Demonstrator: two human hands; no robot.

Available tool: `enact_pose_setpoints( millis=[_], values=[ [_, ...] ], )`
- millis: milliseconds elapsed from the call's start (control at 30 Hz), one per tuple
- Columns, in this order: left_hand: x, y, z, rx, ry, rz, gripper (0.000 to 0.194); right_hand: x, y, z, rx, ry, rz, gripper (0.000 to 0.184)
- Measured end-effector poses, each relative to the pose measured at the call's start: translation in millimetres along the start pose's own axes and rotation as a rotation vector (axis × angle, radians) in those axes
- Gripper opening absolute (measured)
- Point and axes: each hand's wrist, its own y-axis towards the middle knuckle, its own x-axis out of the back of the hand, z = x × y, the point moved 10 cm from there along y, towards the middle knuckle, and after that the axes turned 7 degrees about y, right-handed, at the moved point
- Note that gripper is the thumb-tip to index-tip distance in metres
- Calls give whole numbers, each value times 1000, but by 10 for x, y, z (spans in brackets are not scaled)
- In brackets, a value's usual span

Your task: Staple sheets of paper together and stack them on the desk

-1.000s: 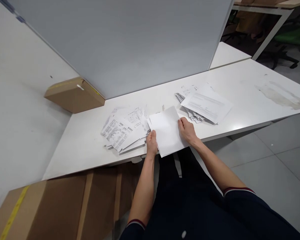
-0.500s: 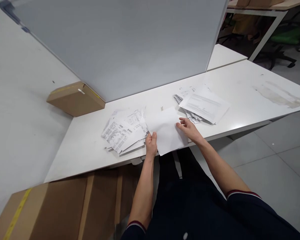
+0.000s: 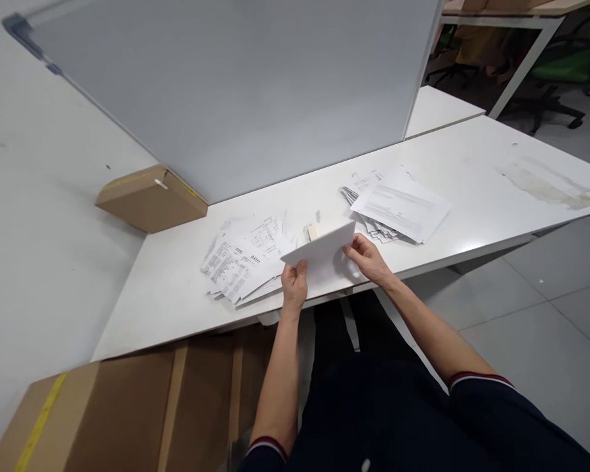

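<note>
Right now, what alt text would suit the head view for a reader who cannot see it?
A person's left hand and right hand hold white paper over a white desk, between a left pile of printed sheets and a right pile. A whiteboard stands behind, a cardboard box at its left.

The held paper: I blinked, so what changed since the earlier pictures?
The held paper has tipped from facing the camera to much more edge-on, exposing a small beige block beyond it. The right hand, loosened half a second ago, has closed again. The left hand keeps hold; the left pile and right pile lie as before.
</note>
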Motion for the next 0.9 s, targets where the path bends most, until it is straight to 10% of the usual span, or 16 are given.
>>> enact_pose_setpoints(
  millis=[900],
  values=[
    [-24,31,-46,23,-65,1,42,68,11,-48,112,-143,-31,30]
  ],
)
